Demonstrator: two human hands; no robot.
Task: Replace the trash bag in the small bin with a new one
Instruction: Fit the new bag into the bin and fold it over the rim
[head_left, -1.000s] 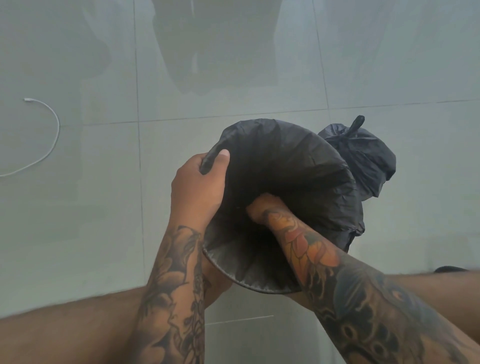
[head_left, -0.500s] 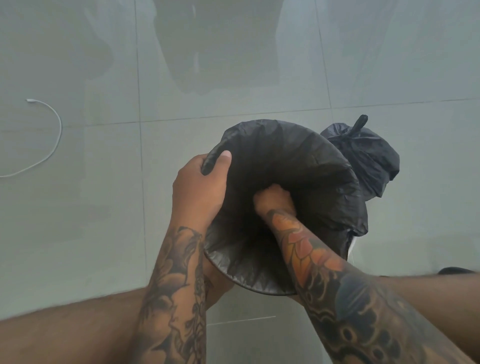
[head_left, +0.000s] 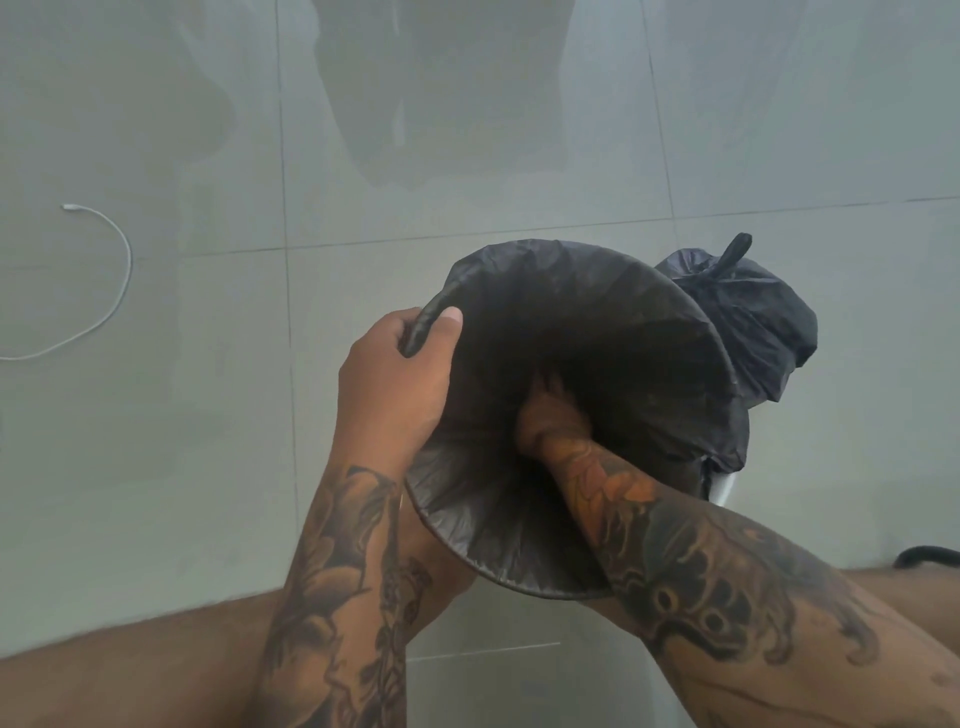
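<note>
A new black trash bag (head_left: 613, 332) lines the small bin, which is tilted with its mouth toward me. Only a white sliver of the bin (head_left: 723, 487) shows at the lower right. My left hand (head_left: 395, 384) grips the rim on the left, with the thumb pinning the bag's edge over it. My right hand (head_left: 550, 415) is inside the bag against its lining, and its fingers vanish into the dark. The old black bag (head_left: 748, 322), tied with a knot on top, lies on the floor just behind the bin to the right.
The floor is pale glossy tile (head_left: 208, 467). A white cable (head_left: 111, 312) curls at the far left. My bare legs cross the bottom of the view, and a dark object (head_left: 930, 555) peeks in at the right edge.
My right hand has shifted a little farther into the bag. My left hand has kept its grip on the rim, and the bin has barely moved.
</note>
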